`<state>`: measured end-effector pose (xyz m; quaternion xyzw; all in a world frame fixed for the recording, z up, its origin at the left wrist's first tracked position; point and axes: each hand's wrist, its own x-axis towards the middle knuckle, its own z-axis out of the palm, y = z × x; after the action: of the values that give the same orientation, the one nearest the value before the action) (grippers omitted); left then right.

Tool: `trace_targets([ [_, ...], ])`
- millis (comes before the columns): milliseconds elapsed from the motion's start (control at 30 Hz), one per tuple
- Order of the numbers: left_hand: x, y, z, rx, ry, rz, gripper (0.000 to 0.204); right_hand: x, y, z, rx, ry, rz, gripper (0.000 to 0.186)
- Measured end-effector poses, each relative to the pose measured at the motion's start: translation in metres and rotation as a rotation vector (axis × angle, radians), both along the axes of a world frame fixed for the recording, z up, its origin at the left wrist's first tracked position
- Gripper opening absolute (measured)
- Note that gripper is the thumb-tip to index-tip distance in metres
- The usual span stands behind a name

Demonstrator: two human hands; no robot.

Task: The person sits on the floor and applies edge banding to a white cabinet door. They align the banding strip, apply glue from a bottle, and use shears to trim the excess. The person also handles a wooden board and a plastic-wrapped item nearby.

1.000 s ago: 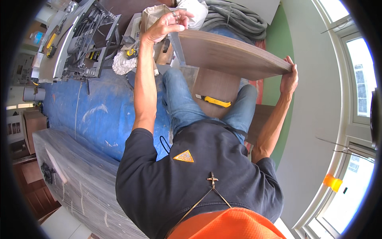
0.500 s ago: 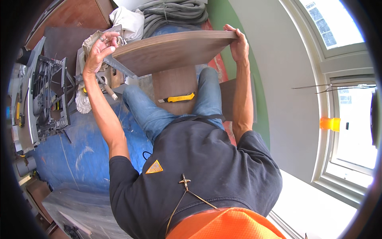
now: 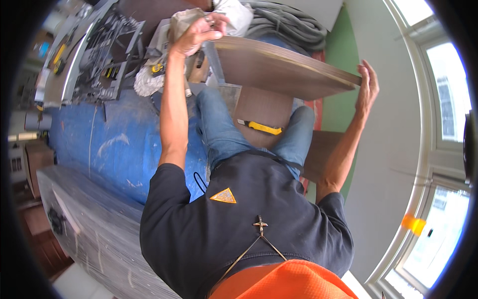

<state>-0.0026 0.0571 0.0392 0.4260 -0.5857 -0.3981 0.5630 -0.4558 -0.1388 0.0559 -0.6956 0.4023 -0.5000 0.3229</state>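
Observation:
A brown wood-grain board point(image 3: 284, 70) with a layered edge stands raised and tilted in front of my knees. My left hand point(image 3: 199, 36) is at its left end, thumb against the corner and fingers bent; part of this contact is hidden. My right hand point(image 3: 367, 87) grips the opposite end, fingers along the edge. A grey strip point(image 3: 213, 62) runs down beside the board's left end. Below the board, a yellow utility knife point(image 3: 265, 128) with its blade showing lies on another brown panel point(image 3: 264, 104) between my legs.
An open case of tools point(image 3: 107, 60) stands at the left on a blue floor covering point(image 3: 124, 134). Coiled grey hose point(image 3: 289, 25) and a white bag point(image 3: 234, 15) lie at the back. A wall with windows point(image 3: 445, 89) bounds the right. A grey dusty slab point(image 3: 99, 224) is lower left.
My view has turned, so the scene sits farther right. The board now slopes down toward its right end, with both hands still at its ends. The knife has stayed on the panel.

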Motion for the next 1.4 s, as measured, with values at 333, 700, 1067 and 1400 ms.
trace_targets([
  [333,-0.003,-0.001,-0.002,0.003,0.041,0.078,0.038,0.087,0.073,0.162,-0.855,0.583,-0.199,0.034],
  [700,-0.006,-0.008,-0.010,-0.086,0.070,0.250,0.035,0.109,0.160,0.190,-1.439,-0.230,0.157,0.016],
  [1067,-0.009,-0.004,-0.009,-0.090,0.074,0.301,0.038,0.265,0.084,0.057,-0.692,0.725,0.696,0.042],
  [1400,-0.009,-0.007,-0.005,-0.089,0.105,0.306,0.033,0.254,0.074,0.052,-0.410,0.709,0.814,0.038],
])
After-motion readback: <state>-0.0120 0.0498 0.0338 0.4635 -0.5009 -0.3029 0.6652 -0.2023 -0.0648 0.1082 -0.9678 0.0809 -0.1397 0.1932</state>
